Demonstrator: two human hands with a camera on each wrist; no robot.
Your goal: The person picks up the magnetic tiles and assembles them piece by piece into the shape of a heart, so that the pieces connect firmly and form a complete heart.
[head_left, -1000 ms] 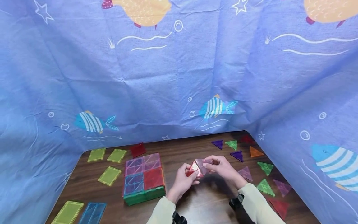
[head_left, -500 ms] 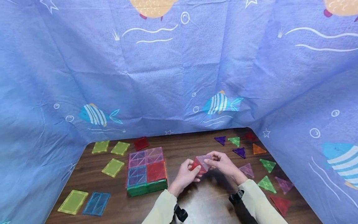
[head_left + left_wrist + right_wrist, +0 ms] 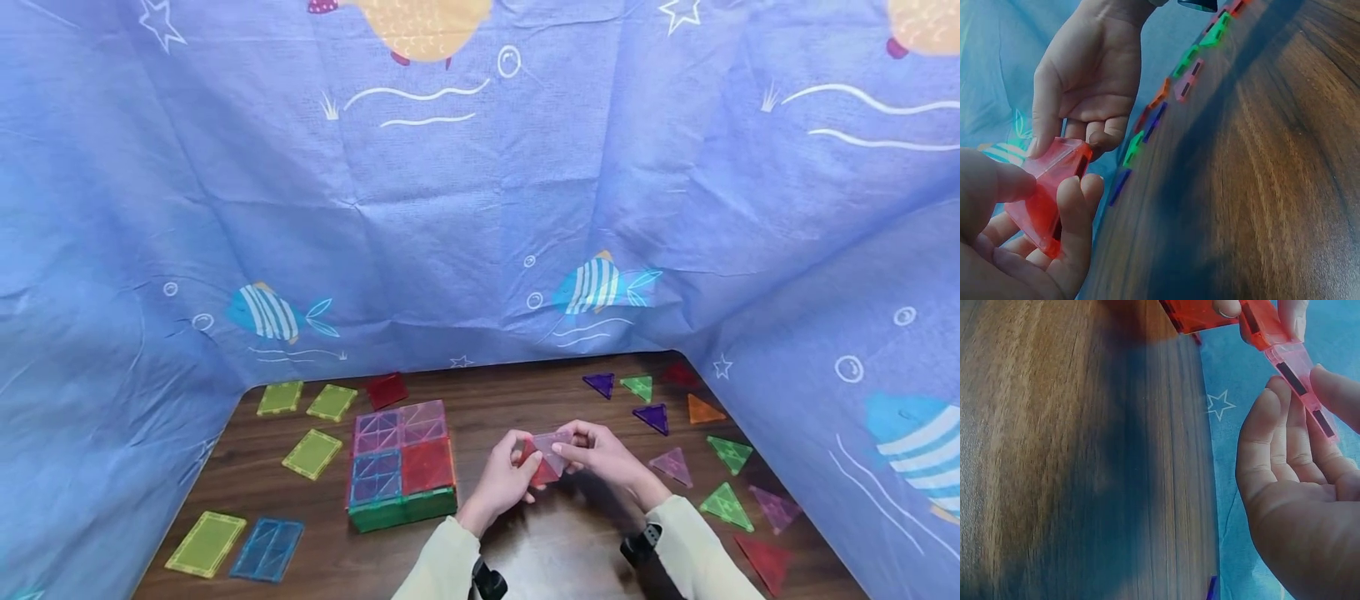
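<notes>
Above the table, a red triangular magnetic tile (image 3: 547, 472) and a pink triangular magnetic tile (image 3: 551, 444) meet edge to edge between my hands. My left hand (image 3: 504, 477) grips the red tile, with its thumb on the near face. The pink tile (image 3: 1297, 374) is pinched by my right hand (image 3: 604, 458), thumb against fingers. In the right wrist view, another red face (image 3: 1200, 315) shows beside the first; whether it is a separate tile is unclear. Part of both tiles is hidden behind fingers.
Left of my hands stands a low box of tiles (image 3: 403, 508) with green sides. Yellow tiles (image 3: 312, 454), a blue tile (image 3: 267, 549) and a red square (image 3: 387, 390) lie around it. Loose triangles, including purple (image 3: 652, 418) and green (image 3: 727, 506), lie at the right.
The head view has shifted, so the table appears farther right. Both hands keep their hold while the joined tiles have turned slightly, showing more of their flat faces.
</notes>
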